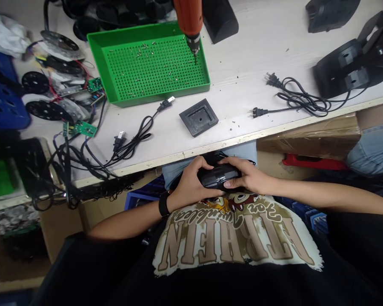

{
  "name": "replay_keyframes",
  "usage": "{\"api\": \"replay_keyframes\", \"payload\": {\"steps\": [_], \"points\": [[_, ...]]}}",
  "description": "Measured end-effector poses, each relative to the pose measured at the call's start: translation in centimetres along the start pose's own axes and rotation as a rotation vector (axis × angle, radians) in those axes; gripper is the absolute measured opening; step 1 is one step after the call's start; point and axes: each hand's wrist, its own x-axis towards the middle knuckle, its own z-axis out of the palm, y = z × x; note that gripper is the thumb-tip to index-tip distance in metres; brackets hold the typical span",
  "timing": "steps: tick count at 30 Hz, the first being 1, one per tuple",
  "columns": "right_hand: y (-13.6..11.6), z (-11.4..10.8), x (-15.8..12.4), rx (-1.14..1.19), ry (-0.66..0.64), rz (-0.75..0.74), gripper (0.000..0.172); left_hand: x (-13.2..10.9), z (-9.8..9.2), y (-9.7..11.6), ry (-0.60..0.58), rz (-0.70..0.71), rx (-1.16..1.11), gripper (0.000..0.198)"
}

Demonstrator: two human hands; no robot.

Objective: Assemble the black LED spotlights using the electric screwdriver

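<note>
Over my lap, just below the table's edge, both hands grip a glossy black plastic housing point(219, 176). My left hand point(191, 180) wraps its left end, thumb on top. My right hand point(244, 174) closes round the other end, with the thumb pressed near the seam in the middle. The underside of the housing is hidden. On the table ahead lies a dark square block with a recess point(199, 117). Beyond it an orange electric screwdriver point(189, 19) hangs bit down over a green perforated tray point(153, 95) with several small screws in it.
Black power cords point(137, 138) and green circuit boards point(84, 128) crowd the left of the table. At right lie another coiled cord point(306, 100) and black housings point(335, 63). A blue crate point(4, 93) stands far left. Another person's knee point(375, 148) shows at right, beside a cardboard box point(309, 136).
</note>
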Motion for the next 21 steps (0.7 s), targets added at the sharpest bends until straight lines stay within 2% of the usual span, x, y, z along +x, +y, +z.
{"api": "replay_keyframes", "payload": {"steps": [9,14,18,21], "points": [[1.0,0.9,0.0,-0.017,0.059,-0.101,0.054,-0.1,0.2,-0.5,0.04,-0.034,-0.031,0.058],[1.5,1.1,0.2,-0.032,0.075,-0.21,0.048,0.0,0.4,-1.1,0.084,-0.124,-0.162,0.059],[1.3,1.5,0.9,-0.073,0.202,-0.265,0.053,-0.4,0.6,-1.1,0.157,-0.131,-0.191,0.06],[0.7,2.1,1.9,-0.088,0.338,-0.302,0.04,-1.0,0.8,-0.8,0.227,-0.091,-0.143,0.059]]}}
